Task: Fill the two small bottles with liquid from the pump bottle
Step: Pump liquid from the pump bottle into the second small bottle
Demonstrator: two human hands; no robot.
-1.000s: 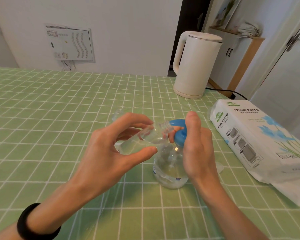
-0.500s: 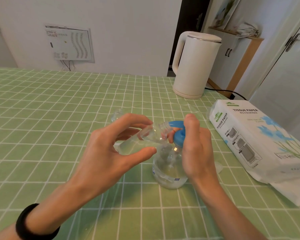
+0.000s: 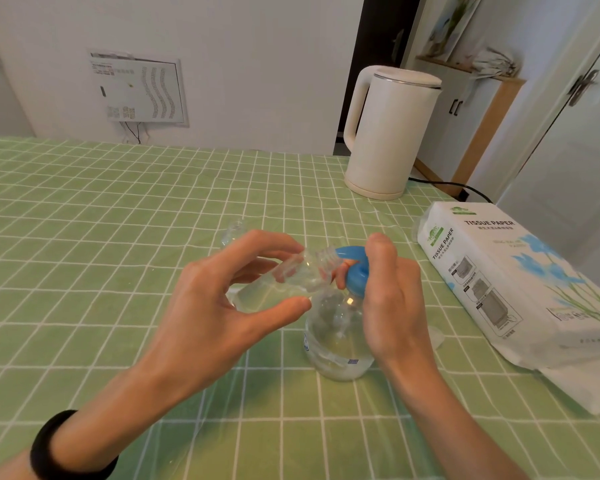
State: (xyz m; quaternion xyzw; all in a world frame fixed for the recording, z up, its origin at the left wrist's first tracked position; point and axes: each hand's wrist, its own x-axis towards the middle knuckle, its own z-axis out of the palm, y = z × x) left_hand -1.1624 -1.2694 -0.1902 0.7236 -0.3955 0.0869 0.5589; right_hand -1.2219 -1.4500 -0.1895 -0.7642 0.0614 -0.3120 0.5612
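A clear pump bottle [image 3: 336, 341] with a blue pump head [image 3: 355, 275] stands on the green checked tablecloth [image 3: 118, 237]. My right hand [image 3: 392, 299] is curled over the pump head, the index finger on top of it. My left hand [image 3: 215, 306] pinches a small clear bottle [image 3: 291, 275] between thumb and fingers, tilted with its open threaded neck at the blue spout. Clear liquid lies in its lower part. A second small clear bottle [image 3: 234, 232] stands behind my left hand, mostly hidden.
A white electric kettle [image 3: 388, 133] stands at the back right with its black cord [image 3: 444, 185] trailing off the table. A white tissue paper pack [image 3: 506, 282] lies at the right edge. A small clear cap [image 3: 435, 337] rests between the pump bottle and the pack.
Hardly anything differs; both hands keep their hold, and the pump head with my right hand has dipped very slightly.
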